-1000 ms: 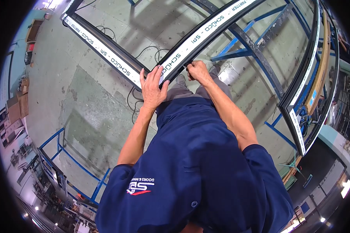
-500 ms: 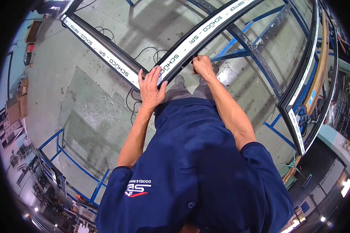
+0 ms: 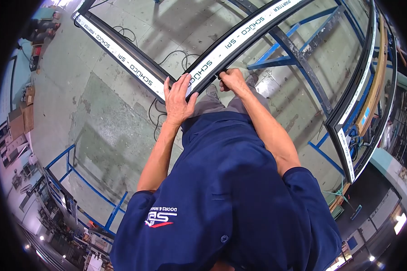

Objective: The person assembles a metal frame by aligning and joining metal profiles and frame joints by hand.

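Frame [image 3: 239,34] lies flat on blue trestles [image 3: 298,58] above the concrete floor [image 3: 108,131], one corner nearest the person. Smooth black metal rails carry white printed tape strips on top. Left hand [image 3: 178,97] is spread flat on that corner. Right hand [image 3: 233,80] is curled, pinching the rail's inner edge just beside it. Open floor lies left of the frame.

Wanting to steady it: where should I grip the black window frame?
Grip the window frame at its near corner, from above: it lies flat, taped face up. The left hand presses flat there; the right hand curls over the rail's edge.
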A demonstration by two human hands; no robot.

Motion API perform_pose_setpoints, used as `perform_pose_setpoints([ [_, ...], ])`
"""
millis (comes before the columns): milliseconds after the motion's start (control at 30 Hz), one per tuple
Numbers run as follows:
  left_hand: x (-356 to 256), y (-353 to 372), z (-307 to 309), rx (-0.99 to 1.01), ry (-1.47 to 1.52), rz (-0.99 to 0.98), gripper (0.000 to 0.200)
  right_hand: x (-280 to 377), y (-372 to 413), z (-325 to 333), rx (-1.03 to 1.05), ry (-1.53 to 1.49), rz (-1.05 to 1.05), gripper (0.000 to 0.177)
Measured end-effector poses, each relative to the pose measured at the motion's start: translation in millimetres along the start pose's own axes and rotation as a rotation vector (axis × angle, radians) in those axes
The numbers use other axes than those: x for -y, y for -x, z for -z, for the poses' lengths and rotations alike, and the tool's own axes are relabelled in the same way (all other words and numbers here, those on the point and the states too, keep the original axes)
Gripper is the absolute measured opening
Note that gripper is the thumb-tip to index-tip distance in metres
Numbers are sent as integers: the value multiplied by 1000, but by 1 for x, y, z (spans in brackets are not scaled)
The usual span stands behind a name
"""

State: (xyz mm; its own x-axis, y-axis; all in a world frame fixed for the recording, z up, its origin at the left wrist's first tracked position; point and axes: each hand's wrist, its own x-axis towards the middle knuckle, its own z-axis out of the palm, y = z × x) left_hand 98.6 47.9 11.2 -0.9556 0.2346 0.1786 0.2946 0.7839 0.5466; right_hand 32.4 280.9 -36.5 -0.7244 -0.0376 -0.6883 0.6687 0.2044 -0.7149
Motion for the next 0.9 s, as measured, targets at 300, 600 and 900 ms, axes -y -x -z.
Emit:
perform_pose_setpoints([
  [300,-1,-1,1,-5,-2,1,65,-5,12,-17,21,-26,5,30],
  [600,-1,0,2,7,-9,-23,70,-6,19,-18,38,-5,43,31],
  [900,3,2,6,41,-16,-44,74,-34,-49,34,-150,-269,147,50],
])
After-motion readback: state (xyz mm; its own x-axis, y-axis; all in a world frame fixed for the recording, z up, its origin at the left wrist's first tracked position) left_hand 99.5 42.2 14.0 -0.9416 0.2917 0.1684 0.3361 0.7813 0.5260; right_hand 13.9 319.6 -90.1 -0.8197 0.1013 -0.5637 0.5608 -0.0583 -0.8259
